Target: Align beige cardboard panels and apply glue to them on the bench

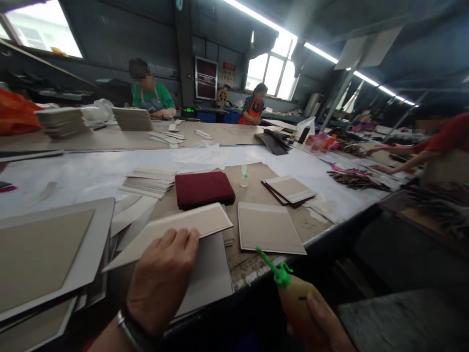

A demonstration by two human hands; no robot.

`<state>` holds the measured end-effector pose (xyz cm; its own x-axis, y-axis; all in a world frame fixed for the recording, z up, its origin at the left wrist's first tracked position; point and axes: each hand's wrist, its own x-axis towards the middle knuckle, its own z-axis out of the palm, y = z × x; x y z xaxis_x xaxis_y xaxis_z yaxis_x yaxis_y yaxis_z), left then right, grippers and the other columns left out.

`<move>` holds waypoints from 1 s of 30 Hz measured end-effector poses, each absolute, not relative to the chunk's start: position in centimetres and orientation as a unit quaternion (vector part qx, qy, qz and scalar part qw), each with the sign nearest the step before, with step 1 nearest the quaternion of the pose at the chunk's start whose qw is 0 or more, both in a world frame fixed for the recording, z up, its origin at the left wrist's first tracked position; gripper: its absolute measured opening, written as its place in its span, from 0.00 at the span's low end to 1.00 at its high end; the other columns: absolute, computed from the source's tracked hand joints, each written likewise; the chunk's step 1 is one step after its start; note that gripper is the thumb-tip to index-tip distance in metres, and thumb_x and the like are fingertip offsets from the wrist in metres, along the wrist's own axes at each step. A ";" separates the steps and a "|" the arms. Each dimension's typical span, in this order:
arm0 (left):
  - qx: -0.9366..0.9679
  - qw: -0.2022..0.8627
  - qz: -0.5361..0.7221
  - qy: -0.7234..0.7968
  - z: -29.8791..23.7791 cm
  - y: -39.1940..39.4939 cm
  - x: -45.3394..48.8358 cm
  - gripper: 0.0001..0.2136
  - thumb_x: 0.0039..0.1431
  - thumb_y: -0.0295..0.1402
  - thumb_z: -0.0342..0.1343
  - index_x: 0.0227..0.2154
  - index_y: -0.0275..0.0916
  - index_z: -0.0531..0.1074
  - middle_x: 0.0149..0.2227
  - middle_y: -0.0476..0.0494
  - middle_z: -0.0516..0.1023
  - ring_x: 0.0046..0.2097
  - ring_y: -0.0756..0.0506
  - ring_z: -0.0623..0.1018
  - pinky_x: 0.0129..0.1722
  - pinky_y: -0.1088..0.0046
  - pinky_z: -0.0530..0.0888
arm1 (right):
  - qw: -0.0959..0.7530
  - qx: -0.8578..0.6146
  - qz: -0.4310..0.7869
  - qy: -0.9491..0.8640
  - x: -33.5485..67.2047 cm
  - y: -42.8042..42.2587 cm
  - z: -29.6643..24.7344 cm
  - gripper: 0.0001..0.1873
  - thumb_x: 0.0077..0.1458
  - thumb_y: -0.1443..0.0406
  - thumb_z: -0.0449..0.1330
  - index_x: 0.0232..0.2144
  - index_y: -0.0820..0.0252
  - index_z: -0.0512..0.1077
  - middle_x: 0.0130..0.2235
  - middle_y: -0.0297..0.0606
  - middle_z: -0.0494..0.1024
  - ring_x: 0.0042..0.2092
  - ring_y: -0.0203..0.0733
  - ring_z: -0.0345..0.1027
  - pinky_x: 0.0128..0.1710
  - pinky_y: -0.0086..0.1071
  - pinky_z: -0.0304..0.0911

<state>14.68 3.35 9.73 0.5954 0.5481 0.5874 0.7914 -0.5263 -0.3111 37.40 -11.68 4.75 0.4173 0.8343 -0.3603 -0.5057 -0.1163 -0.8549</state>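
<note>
My left hand (161,278) lies with fingers closed over the near edge of a long beige card with a white border (172,234), lifting it above a stack of grey boards (208,278). My right hand (322,327) grips a squeeze bottle of glue (293,293) with a green nozzle pointing up and left. Just past the nozzle a square beige panel with a white border (269,227) rests flat on the table. A dark red stack of covers (203,188) sits behind the card.
Large bordered boards (47,254) are piled at the left, paper strips (150,181) behind them. A small stack of covers (289,189) and a tiny bottle (244,177) stand mid-table. Two seated people work at the far table; a person in red reaches in at the right. The table edge (330,230) drops off to the right.
</note>
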 end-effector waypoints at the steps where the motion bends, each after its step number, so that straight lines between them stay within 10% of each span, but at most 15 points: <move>1: -0.853 0.277 -0.220 -0.383 8.6 2.3 14.8 0.11 0.48 0.19 0.48 0.33 0.34 0.73 0.26 0.43 0.70 0.29 0.41 0.70 0.26 0.66 0.67 | 0.655 -0.526 0.518 -0.159 37.1 -11.9 5.0 0.20 0.42 0.54 0.64 0.36 0.58 0.72 0.32 0.38 0.74 0.31 0.40 0.66 0.26 0.31 0.65; 9: -0.880 0.143 -0.218 -0.397 0.1 -2.1 16.9 0.11 0.47 0.16 0.50 0.28 0.37 0.71 0.27 0.45 0.71 0.29 0.43 0.70 0.29 0.67 0.70 | 0.656 -0.516 0.509 -0.211 34.6 -13.0 5.9 0.18 0.47 0.55 0.61 0.38 0.60 0.71 0.32 0.36 0.71 0.31 0.37 0.63 0.25 0.29 0.63; 14: -0.870 0.057 -0.308 -0.380 -0.3 -2.9 13.8 0.11 0.54 0.25 0.50 0.42 0.34 0.67 0.37 0.41 0.71 0.39 0.43 0.71 0.38 0.65 0.72 | 0.630 -0.599 0.449 -0.208 34.1 -12.8 5.6 0.21 0.43 0.54 0.63 0.37 0.59 0.67 0.33 0.35 0.72 0.32 0.40 0.65 0.26 0.31 0.65; 25: -0.794 0.004 -0.358 -0.491 -3.1 -5.3 4.2 0.13 0.60 0.32 0.47 0.46 0.34 0.64 0.41 0.37 0.70 0.45 0.41 0.69 0.44 0.59 0.69 | 0.347 -0.786 0.272 -0.434 33.8 -11.5 5.5 0.28 0.41 0.49 0.61 0.43 0.55 0.64 0.39 0.37 0.73 0.37 0.44 0.68 0.35 0.33 0.66; 30: -0.774 -0.049 -0.379 -0.506 -3.0 -5.3 4.3 0.13 0.56 0.30 0.54 0.44 0.35 0.65 0.42 0.39 0.69 0.46 0.42 0.68 0.46 0.60 0.68 | 0.344 -0.746 0.225 -0.524 29.8 -10.3 5.8 0.22 0.43 0.52 0.61 0.40 0.53 0.67 0.38 0.36 0.73 0.39 0.46 0.68 0.41 0.37 0.65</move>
